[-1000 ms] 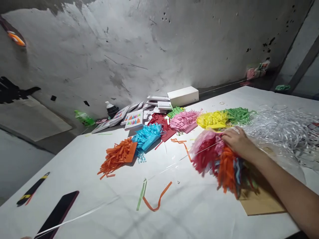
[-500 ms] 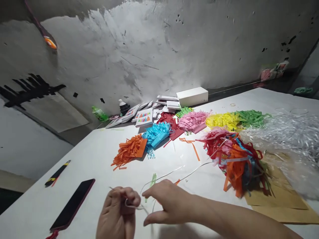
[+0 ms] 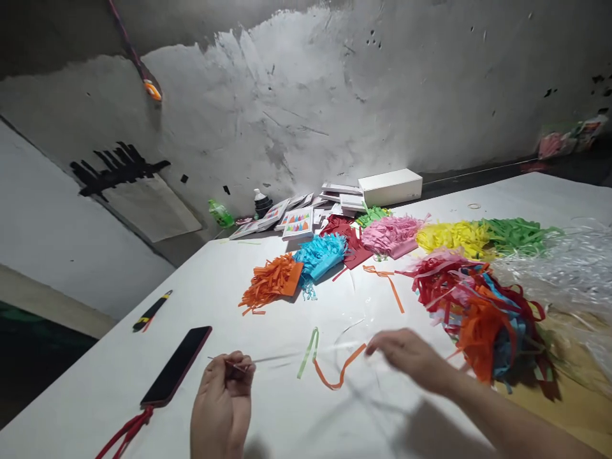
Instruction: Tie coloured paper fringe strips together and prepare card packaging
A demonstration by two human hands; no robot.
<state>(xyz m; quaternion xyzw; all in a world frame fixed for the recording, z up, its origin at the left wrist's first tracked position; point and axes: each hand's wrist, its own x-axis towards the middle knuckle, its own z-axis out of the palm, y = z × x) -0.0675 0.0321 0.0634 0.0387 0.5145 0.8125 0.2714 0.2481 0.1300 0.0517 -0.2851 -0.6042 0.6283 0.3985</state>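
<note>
My left hand [image 3: 221, 398] is closed near the front edge of the view, pinching one end of a thin white string [image 3: 282, 359]. A small, thin tip pokes out past its fingers; I cannot make out what it belongs to. The string runs almost level to my right hand [image 3: 414, 358], whose fingertips are pressed together on it, slightly blurred. Beneath the string lie a folded green paper strip [image 3: 306, 354] and a curved orange paper strip [image 3: 340, 380].
Fringed paper bundles, orange [image 3: 270, 282], blue [image 3: 320, 255] and other colours, line the white table's far side. A tangled tassel pile [image 3: 478, 312] lies right, on brown paper [image 3: 574, 357]. Left are a phone [image 3: 176, 366] and a cutter knife [image 3: 152, 311]. Boxes [image 3: 389, 186] stand behind.
My right hand has moved right, away from my left hand, drawing the string out straight between them. The loop at my left fingers is gone. The view has swung left.
</note>
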